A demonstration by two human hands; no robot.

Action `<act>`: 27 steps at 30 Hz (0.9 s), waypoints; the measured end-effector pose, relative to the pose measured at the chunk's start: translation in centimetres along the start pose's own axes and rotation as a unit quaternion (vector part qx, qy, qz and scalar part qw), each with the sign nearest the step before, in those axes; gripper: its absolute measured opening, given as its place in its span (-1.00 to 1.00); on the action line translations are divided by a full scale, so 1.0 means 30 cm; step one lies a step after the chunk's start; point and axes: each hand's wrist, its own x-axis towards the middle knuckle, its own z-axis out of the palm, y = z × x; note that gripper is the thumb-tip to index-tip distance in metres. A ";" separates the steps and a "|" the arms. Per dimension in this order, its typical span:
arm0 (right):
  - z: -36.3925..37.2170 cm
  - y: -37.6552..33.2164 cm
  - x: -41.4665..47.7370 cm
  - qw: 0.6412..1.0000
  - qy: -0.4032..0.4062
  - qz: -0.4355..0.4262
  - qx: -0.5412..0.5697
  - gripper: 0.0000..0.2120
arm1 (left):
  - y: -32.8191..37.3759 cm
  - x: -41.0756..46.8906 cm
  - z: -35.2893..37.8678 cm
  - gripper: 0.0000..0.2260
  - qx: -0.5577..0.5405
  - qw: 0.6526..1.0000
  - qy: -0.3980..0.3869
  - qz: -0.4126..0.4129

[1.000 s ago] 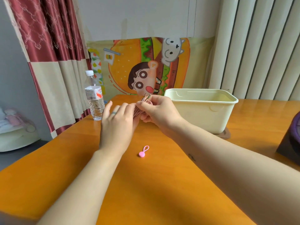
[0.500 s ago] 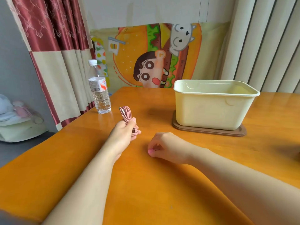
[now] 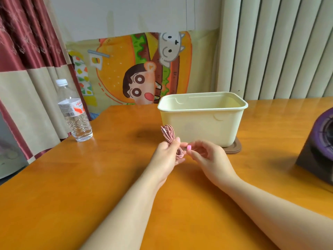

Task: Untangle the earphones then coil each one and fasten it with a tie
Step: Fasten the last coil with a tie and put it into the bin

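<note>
**Coiled earphones and tie, held in front of the tub.** The pink earphones point(image 3: 168, 135) are wound into a long, narrow hank that stands nearly upright before the near wall of the cream plastic tub point(image 3: 201, 127). The left hand point(image 3: 165, 156) grips the hank round its middle with thumb and fingers curled. One loop rises free above the hand and the other shows below the fingers.

Just right of the hank, the right hand point(image 3: 207, 157) pinches a small pink tie point(image 3: 189, 147) at the fingertips, the other fingers loosely curled. The tie lies just beside the cord; whether they touch cannot be told. Both forearms are bare and reach in from the near edge.

The tub is rectangular and open-topped. It stands on a brown mat point(image 3: 234, 150), whose corner shows at the tub's front right. Well to the left of the tub, near the desk's left edge, a clear water bottle point(image 3: 74, 116) with a white cap stands upright. To the right of the tub, cut by the frame, sits a dark purple-and-black object point(image 3: 319, 145) of unclear kind.

The desk point(image 3: 90, 177) is glossy orange-brown wood with soft reflections. Behind the tub, a cartoon hamburger cloth point(image 3: 115, 56) hangs against a pale wall point(image 3: 126, 13). A maroon-and-beige curtain point(image 3: 27, 69) hangs to the left of the tub, and cream vertical blinds point(image 3: 279, 47) hang behind and to its right.
</note>
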 end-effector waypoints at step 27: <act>0.005 -0.033 -0.012 0.995 0.070 -0.036 0.068 -0.89 | -0.064 -0.027 0.078 -0.79 -0.150 0.986 0.038 0.064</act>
